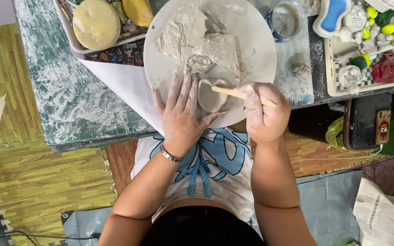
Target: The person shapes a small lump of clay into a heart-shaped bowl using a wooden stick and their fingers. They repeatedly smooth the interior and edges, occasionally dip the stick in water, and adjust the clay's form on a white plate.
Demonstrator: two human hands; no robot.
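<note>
— Where is the small clay piece (209,95)?

— On the near edge of the round white board (261,50), which sits on the surface (69,105); it lies between both hands.

— And the fingers?

— The left hand (182,114) lies flat, fingers spread, thumb touching the piece; the right hand (263,111) is curled tight around a wooden tool (240,94), tip on the clay.
</note>
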